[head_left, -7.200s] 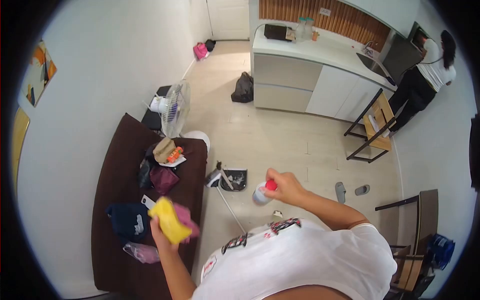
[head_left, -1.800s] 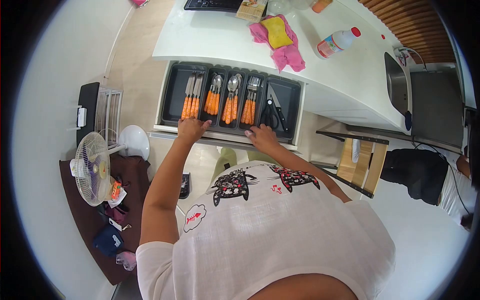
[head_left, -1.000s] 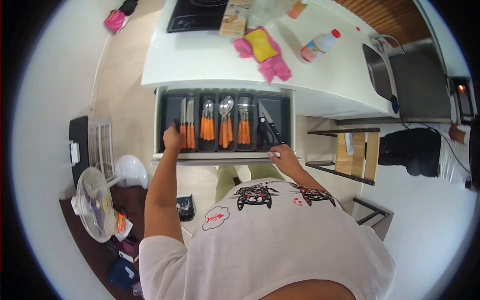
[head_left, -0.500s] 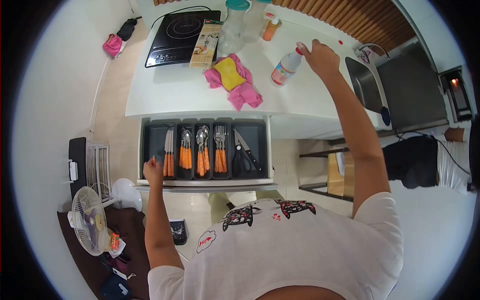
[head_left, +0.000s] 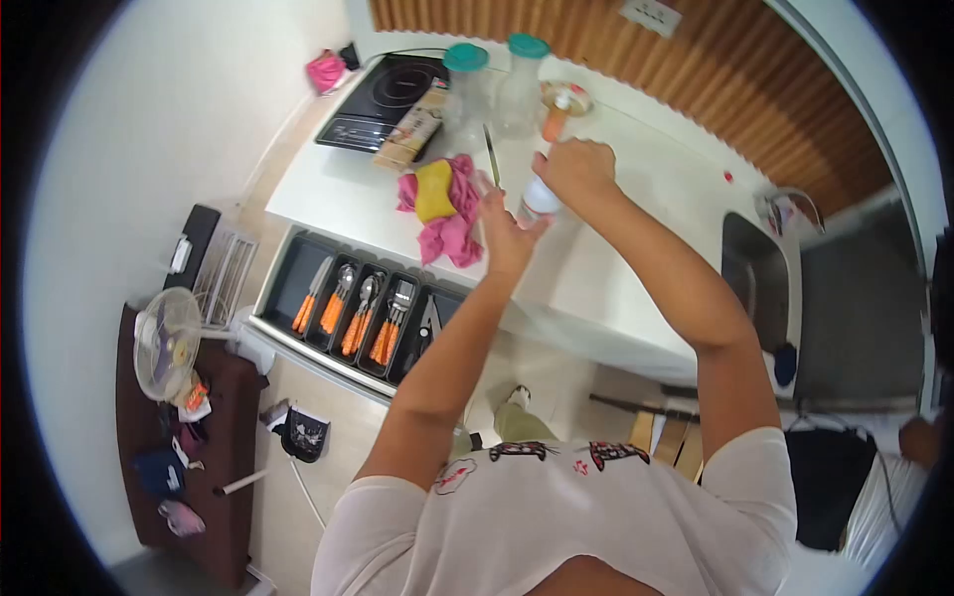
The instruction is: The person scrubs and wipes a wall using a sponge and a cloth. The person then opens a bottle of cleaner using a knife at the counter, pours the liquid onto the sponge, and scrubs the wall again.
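My left hand (head_left: 510,238) is over the counter, closed around a table knife (head_left: 492,157) whose blade points up and away. Its handle is hidden in my palm. My left thumb and fingers are close beside a white plastic bottle (head_left: 540,202) with a pink label, blurred by motion. My right hand (head_left: 579,171) is closed over the bottle's top, which it hides. A yellow sponge (head_left: 433,192) lies on a crumpled pink cloth (head_left: 452,238) left of my left hand. Below stands the pulled-out drawer (head_left: 328,360), with orange-handled knives (head_left: 310,298), spoons (head_left: 360,318) and forks (head_left: 394,323) in a dark divided tray.
Two clear jugs with teal lids (head_left: 465,58) stand at the back, near an orange pump bottle (head_left: 556,121). A long box (head_left: 412,124) rests against the black induction cooker (head_left: 388,94). To the right are the sink (head_left: 752,268) and tap (head_left: 803,202).
My left hand has moved from the drawer's left side up to the bottle, now with a knife in it. My right hand and the bottle have shifted left, and the view has turned.
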`<action>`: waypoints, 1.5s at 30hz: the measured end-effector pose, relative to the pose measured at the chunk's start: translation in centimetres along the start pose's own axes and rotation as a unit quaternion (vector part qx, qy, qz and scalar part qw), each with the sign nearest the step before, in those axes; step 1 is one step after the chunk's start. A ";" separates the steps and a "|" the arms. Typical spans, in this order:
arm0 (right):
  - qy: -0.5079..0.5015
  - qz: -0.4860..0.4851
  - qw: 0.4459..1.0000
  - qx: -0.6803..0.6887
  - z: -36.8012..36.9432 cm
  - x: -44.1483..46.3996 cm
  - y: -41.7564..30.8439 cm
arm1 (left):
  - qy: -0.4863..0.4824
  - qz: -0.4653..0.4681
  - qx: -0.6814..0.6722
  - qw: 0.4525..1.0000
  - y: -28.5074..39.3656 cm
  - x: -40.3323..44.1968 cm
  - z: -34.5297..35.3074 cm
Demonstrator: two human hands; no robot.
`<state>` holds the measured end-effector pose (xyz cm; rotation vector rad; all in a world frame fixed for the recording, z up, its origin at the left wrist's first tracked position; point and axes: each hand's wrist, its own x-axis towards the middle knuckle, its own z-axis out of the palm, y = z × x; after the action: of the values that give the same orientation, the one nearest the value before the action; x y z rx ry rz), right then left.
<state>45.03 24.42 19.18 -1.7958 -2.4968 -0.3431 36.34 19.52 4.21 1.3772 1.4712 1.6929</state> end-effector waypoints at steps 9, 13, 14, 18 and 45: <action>-0.041 -0.051 0.996 0.053 1.3 0.8 1.8 | -0.064 -0.005 0.224 0.972 1.7 2.7 2.7; -0.028 -0.184 0.980 0.073 2.1 1.7 4.2 | -0.083 0.038 0.184 0.979 1.4 3.1 2.5; -0.029 -0.184 0.980 0.070 1.8 2.1 4.5 | -0.123 0.044 0.158 0.979 1.3 3.5 1.9; -0.071 -0.323 0.937 0.114 1.1 3.0 6.2 | -0.172 0.036 0.169 0.970 1.2 4.7 1.4; -0.148 -0.392 0.859 0.295 -0.3 3.0 6.7 | -0.194 0.032 0.208 0.958 0.7 4.3 1.6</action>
<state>50.35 29.18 20.99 -0.5920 -2.9512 0.6771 36.42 23.66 6.26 1.8670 1.6100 1.0885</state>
